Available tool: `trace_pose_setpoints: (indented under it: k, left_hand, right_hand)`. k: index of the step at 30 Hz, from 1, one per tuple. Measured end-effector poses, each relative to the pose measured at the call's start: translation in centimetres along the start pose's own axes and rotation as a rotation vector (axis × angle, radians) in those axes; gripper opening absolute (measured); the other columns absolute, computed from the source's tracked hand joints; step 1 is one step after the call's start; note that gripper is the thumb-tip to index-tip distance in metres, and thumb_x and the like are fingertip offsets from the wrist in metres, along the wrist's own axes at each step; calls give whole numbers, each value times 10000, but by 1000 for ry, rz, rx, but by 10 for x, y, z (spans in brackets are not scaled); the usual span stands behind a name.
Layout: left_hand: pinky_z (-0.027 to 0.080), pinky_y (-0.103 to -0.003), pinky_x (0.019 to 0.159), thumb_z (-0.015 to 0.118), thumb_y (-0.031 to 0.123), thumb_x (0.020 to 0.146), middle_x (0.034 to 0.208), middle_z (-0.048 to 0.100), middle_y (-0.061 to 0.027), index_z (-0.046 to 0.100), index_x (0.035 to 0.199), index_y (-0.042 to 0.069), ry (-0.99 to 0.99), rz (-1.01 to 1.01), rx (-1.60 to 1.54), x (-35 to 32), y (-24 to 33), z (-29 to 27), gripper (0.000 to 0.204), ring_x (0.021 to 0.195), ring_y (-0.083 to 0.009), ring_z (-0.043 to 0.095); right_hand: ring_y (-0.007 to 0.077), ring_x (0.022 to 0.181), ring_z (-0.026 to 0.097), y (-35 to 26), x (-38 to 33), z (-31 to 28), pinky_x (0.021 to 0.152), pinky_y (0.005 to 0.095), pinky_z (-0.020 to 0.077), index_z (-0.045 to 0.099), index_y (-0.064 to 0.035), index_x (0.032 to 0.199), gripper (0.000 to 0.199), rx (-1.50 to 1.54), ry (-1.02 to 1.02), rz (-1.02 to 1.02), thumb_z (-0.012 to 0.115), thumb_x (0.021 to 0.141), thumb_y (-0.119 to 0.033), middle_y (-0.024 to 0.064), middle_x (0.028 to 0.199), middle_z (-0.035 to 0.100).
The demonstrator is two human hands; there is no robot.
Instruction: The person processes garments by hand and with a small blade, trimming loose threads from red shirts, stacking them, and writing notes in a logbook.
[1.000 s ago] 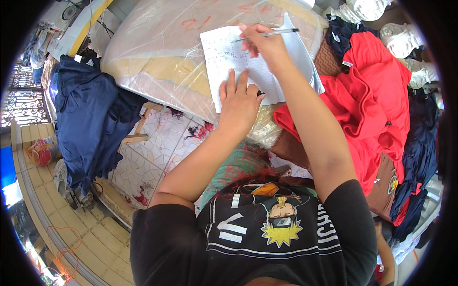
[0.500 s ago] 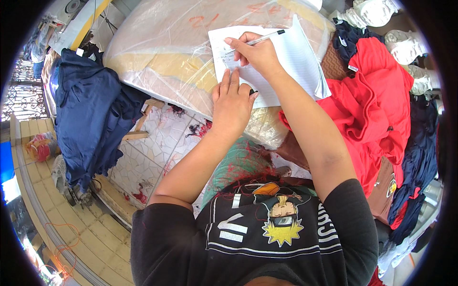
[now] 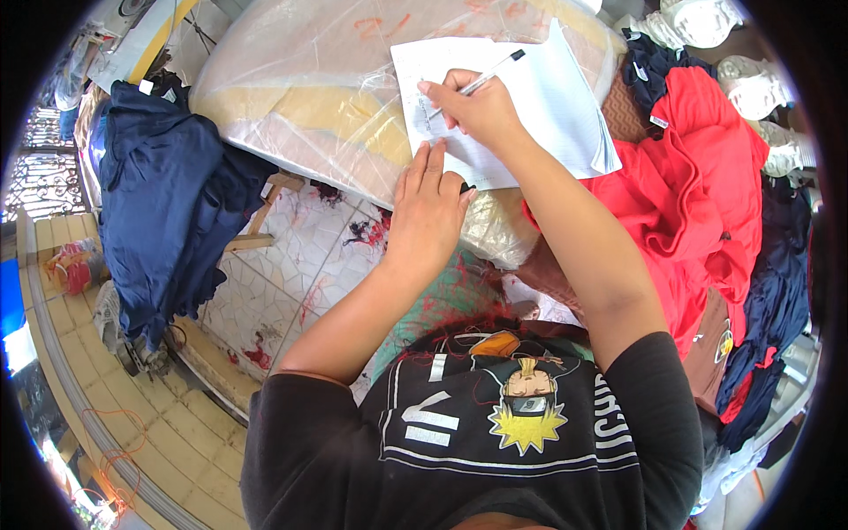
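Observation:
An open lined notebook (image 3: 552, 110) lies on a large plastic-wrapped bundle (image 3: 296, 115) in front of me. My right hand (image 3: 486, 110) is closed around a clear pen (image 3: 496, 70) with a black end. The pen slants down to the left, its tip at the handwriting on the left part of the page. My left hand (image 3: 424, 212) lies at the notebook's lower left edge, fingertips on the paper. Between its thumb and forefinger is a small black pen cap (image 3: 466, 187), partly hidden by the hand.
Red fabric (image 3: 689, 177) is heaped to the right, beside dark garments (image 3: 768, 291). Dark blue cloth (image 3: 163, 194) hangs in a pile at the left. Thread scraps (image 3: 362, 231) litter the tiled floor (image 3: 274, 256). White thread cones (image 3: 751, 87) stand at the far right.
My right hand and the pen have moved a little down the page. My left hand has slid slightly lower against the paper. The whole view has shifted a little.

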State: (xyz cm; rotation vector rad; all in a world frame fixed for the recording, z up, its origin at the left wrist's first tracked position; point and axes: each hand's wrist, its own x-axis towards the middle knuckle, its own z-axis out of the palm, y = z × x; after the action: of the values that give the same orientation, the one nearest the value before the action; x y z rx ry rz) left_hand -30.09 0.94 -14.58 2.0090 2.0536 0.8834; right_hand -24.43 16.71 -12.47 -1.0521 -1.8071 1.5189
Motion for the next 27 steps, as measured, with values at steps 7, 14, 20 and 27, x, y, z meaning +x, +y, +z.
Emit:
trace_pose_setpoints:
  k: [7,14,20,27]
  left_hand:
    - [335,-480,1020,606,220,871,1334,442,-243,558,950,7,28,19,-26,-1,-1,0,232,1277,-404,376]
    - [332,-477,1025,606,219,871,1337,439,-243,556,953,4,26,8,-31,-1,-2,2,235,1278,-403,374]
    - [329,-474,1029,597,223,876,1339,437,-243,558,955,4,20,11,-27,-1,-3,2,236,1281,-403,370]
    - [324,-475,1034,591,213,879,1341,434,-245,558,955,5,14,8,-30,-1,-3,2,224,1280,-405,370]
  right_hand:
    - [14,469,426,28,-3,4,440,209,349,500,-58,564,334,-106,17,-179,641,852,-153,-37,493,491]
    - [196,455,431,28,-3,5,493,319,416,541,-30,621,299,-266,66,-263,628,804,-249,82,512,516]
    - [243,454,465,27,-6,5,494,336,424,535,-26,635,288,-280,60,-295,614,808,-243,104,517,513]
    - [138,515,362,25,-8,7,496,295,372,463,-5,635,304,-268,72,-286,611,834,-180,47,525,418]
